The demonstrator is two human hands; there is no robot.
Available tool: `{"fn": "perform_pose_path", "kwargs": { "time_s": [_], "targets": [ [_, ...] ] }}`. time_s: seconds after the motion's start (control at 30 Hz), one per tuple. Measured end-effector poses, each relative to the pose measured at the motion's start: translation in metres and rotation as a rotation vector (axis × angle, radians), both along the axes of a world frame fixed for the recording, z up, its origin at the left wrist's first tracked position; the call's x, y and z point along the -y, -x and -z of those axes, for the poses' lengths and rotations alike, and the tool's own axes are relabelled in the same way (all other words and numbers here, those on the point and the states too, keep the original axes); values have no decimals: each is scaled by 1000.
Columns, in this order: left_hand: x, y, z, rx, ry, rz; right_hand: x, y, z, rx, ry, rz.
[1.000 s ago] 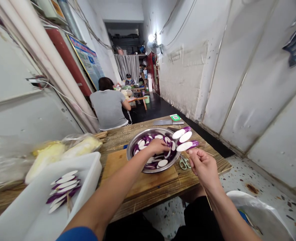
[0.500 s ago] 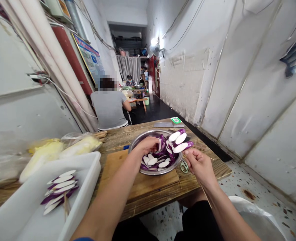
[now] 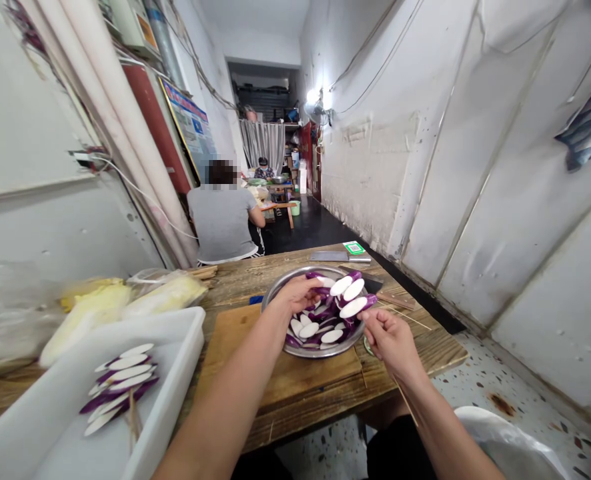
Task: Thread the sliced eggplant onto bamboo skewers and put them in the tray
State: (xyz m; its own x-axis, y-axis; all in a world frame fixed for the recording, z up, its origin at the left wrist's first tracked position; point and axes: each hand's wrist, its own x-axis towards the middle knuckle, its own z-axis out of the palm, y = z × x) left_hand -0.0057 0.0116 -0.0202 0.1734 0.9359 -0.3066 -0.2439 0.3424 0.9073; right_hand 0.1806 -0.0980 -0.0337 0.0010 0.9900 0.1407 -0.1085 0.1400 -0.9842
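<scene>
Inspector: State the condition of the left hand.

Technician: The left hand (image 3: 300, 295) is narrow, its thumb and fingers pinching a loose eggplant slice (image 3: 327, 283) above the far left part of the metal bowl (image 3: 320, 354).

Inspector: And the right hand?

Technician: The right hand (image 3: 389, 339) is closed on a thin skewer (image 3: 406, 403). The shaft extends below the grip, along the forearm. Three threaded eggplant slices (image 3: 353, 307) show above the fingers, pale cut faces toward the viewer, over the right side of the bowl.

Inspector: Specify the contents and support of the bowl.

Technician: It contains sliced eggplant (image 3: 309, 330), purple-skinned and white inside. Its near side is over a wooden cutting board (image 3: 280, 377) on the wooden table (image 3: 235, 280).

Inspector: List adjacent items.

Technician: Left, near: a white tray (image 3: 193, 340) holding a skewered eggplant batch (image 3: 128, 373). Beyond the tray: a plastic bag (image 3: 168, 293) with yellowish contents. Far edge of the table: a cleaver (image 3: 329, 256) beside a green-bordered card (image 3: 354, 248). Right of the bowl: thin sticks (image 3: 409, 319).

Inspector: Other personnel?

Technician: A person in a grey shirt (image 3: 224, 223) sits beyond the table, far left.
</scene>
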Motion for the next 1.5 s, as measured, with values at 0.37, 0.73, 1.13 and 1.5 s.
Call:
{"fn": "perform_pose_path", "kwargs": {
  "time_s": [0.37,0.73,1.13,1.5],
  "targets": [
    [2,2,-2,202,-46,35,1,7,3,26,67,-42],
    [-2,0,-5,346,47,-38,0,17,-1,28,90,-69],
    [2,-3,-10,429,70,-76,-3,19,-6,54,102,-71],
    [-3,-1,-5,449,52,-54,-1,19,-6,34,101,-77]
  ]
}}
